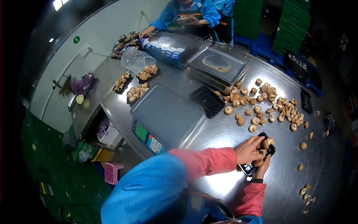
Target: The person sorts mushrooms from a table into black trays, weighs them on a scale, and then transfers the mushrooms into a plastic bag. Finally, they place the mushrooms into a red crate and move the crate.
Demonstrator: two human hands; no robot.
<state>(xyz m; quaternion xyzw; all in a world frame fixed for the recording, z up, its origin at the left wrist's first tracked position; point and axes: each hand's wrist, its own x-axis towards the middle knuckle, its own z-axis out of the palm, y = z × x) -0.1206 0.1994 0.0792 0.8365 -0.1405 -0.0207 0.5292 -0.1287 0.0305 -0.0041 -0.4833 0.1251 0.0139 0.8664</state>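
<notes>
My left hand (248, 150) reaches across a small black tray (247, 170), its fingers curled over brown-capped mushrooms (267, 142) inside. My right hand (263, 168) grips the near right side of that tray, thumb and fingers along its edge. Parts of the tray and its contents are hidden under both hands. Beyond them lies a loose spread of mushrooms (289, 110) on the metal table (220, 136). Left of my hands stands a scale with a grey platform (167, 114) and a keypad (154, 143). An unfilled black tray (207, 101) touches the area beside it.
A second scale (218, 65) sits farther back. Filled mushroom trays (137, 92) and a clear plastic bag (137, 59) are at the left edge. Across the table a co-worker (186, 15) handles packs. Stray mushrooms (300, 167) dot the right side. Green crates (291, 28) are stacked behind.
</notes>
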